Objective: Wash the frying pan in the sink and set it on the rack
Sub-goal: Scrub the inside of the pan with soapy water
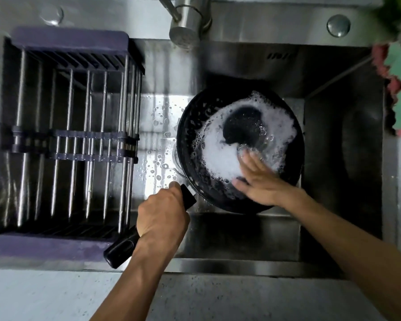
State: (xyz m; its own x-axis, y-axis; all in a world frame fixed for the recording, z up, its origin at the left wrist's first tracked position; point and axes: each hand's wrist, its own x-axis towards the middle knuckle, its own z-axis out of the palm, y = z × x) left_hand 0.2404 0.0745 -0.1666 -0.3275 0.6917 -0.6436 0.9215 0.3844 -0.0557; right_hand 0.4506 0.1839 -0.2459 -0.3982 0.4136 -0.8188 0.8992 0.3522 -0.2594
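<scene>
A black frying pan (pixel 241 126) sits low in the steel sink (pixel 333 112), its inside covered with white soap foam. My left hand (pixel 162 214) grips the pan's black handle (pixel 120 250), which points toward the near left. My right hand (pixel 257 179) lies flat inside the pan with straight fingers pressing into the foam at the near right of the pan's floor. I cannot tell whether a sponge is under the fingers. The dish rack (pixel 72 140), purple-framed with steel bars, spans the sink's left side and holds nothing.
The steel tap (pixel 185 26) hangs over the back of the sink, with no water seen running. Soapy drops cover the sink floor left of the pan. A green and red cloth (pixel 398 89) lies at the right edge. A pale counter runs along the near side.
</scene>
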